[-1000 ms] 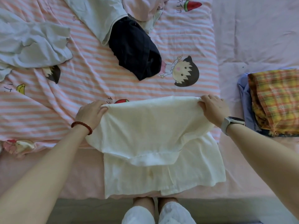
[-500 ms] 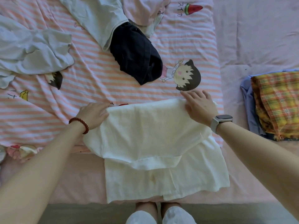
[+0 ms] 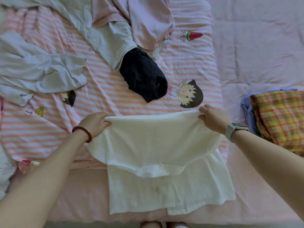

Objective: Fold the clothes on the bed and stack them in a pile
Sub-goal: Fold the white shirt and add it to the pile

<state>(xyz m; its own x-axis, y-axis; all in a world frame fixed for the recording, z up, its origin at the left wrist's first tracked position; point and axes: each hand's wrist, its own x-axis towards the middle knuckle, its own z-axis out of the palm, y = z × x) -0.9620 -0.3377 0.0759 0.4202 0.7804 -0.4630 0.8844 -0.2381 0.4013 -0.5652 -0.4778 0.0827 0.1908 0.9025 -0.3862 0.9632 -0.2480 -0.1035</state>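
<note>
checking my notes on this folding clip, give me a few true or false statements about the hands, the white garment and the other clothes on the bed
1. Both hands grip the far edge of the white garment. True: the left hand and the right hand each have a grip on a far corner.
2. The plaid garment lies on the person's left. False: it lies on the right, on top of a blue garment.
3. The dark navy garment is already folded on the pile. False: it lies crumpled on the striped sheet, beyond the white garment.
4. A watch is worn on the right wrist. True.
5. The red bead bracelet is on the right wrist. False: it is on the left wrist.
</note>
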